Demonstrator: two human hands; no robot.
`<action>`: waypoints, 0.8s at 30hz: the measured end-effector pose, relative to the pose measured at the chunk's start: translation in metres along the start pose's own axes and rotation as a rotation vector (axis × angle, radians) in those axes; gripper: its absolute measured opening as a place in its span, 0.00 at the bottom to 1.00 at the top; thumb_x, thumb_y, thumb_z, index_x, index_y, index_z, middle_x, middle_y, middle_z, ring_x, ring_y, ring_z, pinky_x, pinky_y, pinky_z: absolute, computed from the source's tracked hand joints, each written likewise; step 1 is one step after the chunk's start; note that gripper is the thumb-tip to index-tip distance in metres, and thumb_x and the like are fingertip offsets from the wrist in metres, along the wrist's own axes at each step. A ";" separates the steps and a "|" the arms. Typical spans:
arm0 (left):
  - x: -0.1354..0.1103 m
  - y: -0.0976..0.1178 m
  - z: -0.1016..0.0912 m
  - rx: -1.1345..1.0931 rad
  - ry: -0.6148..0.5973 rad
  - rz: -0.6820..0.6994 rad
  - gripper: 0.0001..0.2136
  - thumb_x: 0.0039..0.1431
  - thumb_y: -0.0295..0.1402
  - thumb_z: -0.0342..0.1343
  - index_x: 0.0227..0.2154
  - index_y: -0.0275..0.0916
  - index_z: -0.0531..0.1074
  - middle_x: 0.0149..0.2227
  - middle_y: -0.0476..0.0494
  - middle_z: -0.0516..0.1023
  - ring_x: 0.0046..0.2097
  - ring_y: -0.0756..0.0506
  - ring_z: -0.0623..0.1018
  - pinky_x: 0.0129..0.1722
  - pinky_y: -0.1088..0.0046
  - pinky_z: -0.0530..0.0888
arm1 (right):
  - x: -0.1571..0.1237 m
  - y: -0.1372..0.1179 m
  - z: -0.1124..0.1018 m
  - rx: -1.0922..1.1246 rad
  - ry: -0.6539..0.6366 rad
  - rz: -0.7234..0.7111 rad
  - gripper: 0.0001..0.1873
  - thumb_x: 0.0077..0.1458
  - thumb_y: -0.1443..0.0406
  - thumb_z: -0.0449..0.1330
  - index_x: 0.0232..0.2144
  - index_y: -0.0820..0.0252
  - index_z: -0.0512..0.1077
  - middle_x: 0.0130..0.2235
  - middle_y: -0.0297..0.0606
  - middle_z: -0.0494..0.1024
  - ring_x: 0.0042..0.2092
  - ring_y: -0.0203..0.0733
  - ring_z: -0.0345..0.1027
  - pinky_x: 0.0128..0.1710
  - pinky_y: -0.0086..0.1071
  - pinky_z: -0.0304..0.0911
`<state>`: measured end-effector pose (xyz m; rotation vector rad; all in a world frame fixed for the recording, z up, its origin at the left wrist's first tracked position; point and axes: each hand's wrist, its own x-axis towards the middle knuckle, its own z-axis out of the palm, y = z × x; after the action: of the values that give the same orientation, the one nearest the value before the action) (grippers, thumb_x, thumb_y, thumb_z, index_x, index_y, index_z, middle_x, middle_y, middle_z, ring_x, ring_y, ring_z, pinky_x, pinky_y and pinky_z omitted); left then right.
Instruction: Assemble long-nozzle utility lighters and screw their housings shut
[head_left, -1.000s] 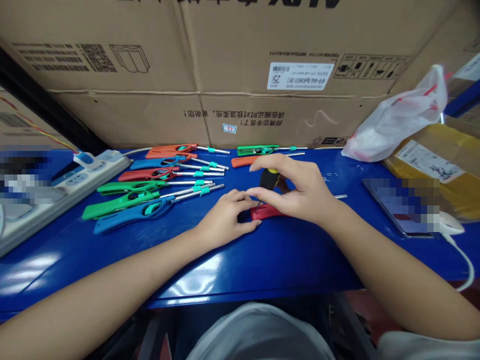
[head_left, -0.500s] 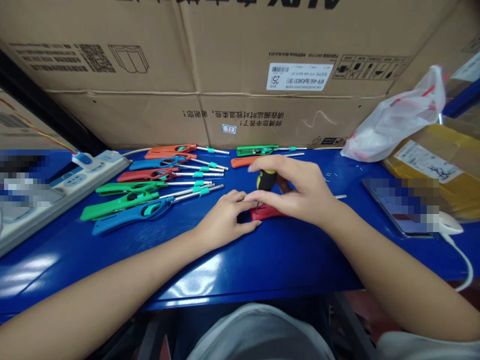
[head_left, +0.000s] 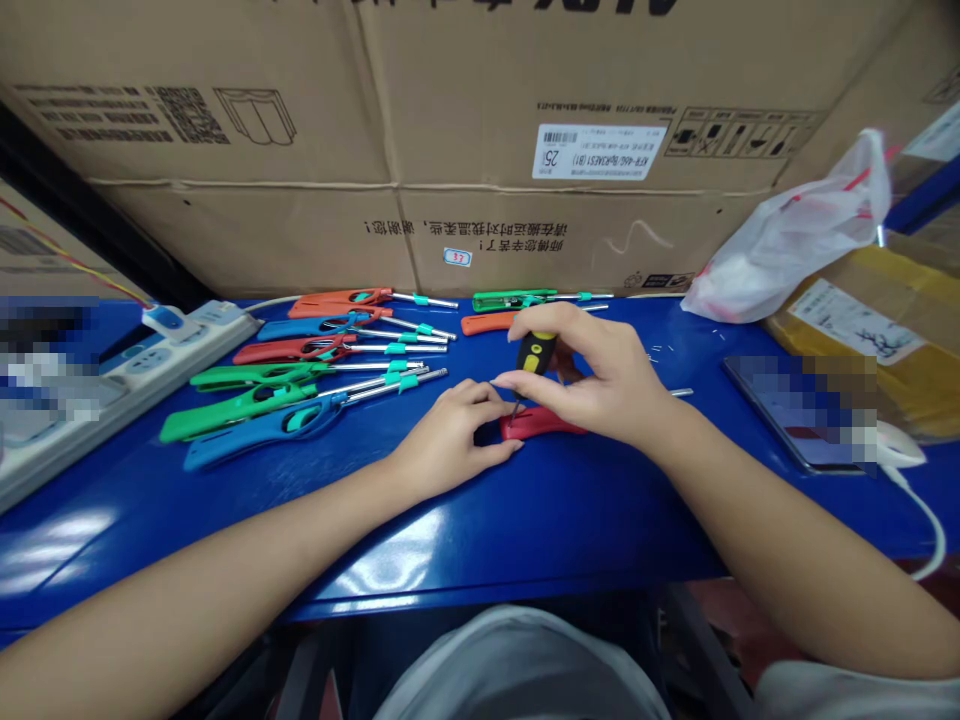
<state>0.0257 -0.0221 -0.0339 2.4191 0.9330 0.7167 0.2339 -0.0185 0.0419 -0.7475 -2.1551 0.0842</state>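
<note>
A red long-nosed lighter [head_left: 541, 424] lies on the blue table [head_left: 525, 520] in front of me. My right hand [head_left: 592, 375] grips a small black-and-yellow screwdriver [head_left: 534, 355], held nearly upright with its tip down on the lighter's handle end. My left hand [head_left: 450, 435] is curled at the lighter's left end, fingertips pinched at the spot where the tip meets it. The lighter's metal nozzle [head_left: 679, 393] sticks out to the right past my right wrist.
Several red, blue, green and orange lighters [head_left: 315, 360] lie in a row at left and behind. A white power strip [head_left: 150, 350] sits far left. A phone [head_left: 795, 415] and white cable lie at right, a plastic bag [head_left: 787, 240] behind. Cardboard boxes [head_left: 465, 140] wall the back.
My right hand has tilted and lifted the screwdriver handle slightly, so more of its yellow-and-black grip shows. My left hand and the red lighter have stayed put.
</note>
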 end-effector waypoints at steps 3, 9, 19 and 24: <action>0.000 0.002 -0.001 0.002 0.002 0.001 0.14 0.61 0.36 0.65 0.49 0.42 0.79 0.46 0.41 0.79 0.49 0.39 0.76 0.53 0.55 0.74 | 0.001 -0.003 -0.004 0.032 -0.058 -0.019 0.15 0.67 0.60 0.58 0.53 0.54 0.70 0.53 0.41 0.80 0.39 0.40 0.76 0.42 0.36 0.72; 0.000 0.002 -0.002 0.001 -0.002 0.001 0.14 0.62 0.37 0.64 0.48 0.40 0.79 0.45 0.40 0.78 0.49 0.38 0.76 0.52 0.55 0.74 | 0.000 -0.005 -0.003 0.308 -0.083 0.040 0.17 0.65 0.65 0.58 0.55 0.56 0.68 0.52 0.43 0.77 0.41 0.39 0.75 0.33 0.30 0.71; 0.000 0.003 -0.003 0.024 -0.028 0.004 0.17 0.63 0.39 0.63 0.53 0.40 0.77 0.46 0.39 0.77 0.49 0.38 0.75 0.52 0.55 0.73 | -0.001 -0.001 -0.001 0.100 -0.028 -0.037 0.15 0.68 0.62 0.53 0.55 0.57 0.68 0.51 0.44 0.79 0.49 0.45 0.75 0.42 0.36 0.72; -0.001 0.005 -0.003 0.108 -0.073 0.046 0.20 0.68 0.39 0.57 0.59 0.39 0.71 0.46 0.38 0.73 0.50 0.38 0.73 0.52 0.55 0.73 | -0.002 0.002 -0.002 0.282 -0.096 0.024 0.20 0.66 0.66 0.56 0.59 0.57 0.66 0.53 0.43 0.77 0.44 0.40 0.76 0.36 0.31 0.72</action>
<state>0.0256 -0.0259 -0.0288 2.5506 0.9111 0.6039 0.2372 -0.0185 0.0418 -0.6154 -2.1641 0.4351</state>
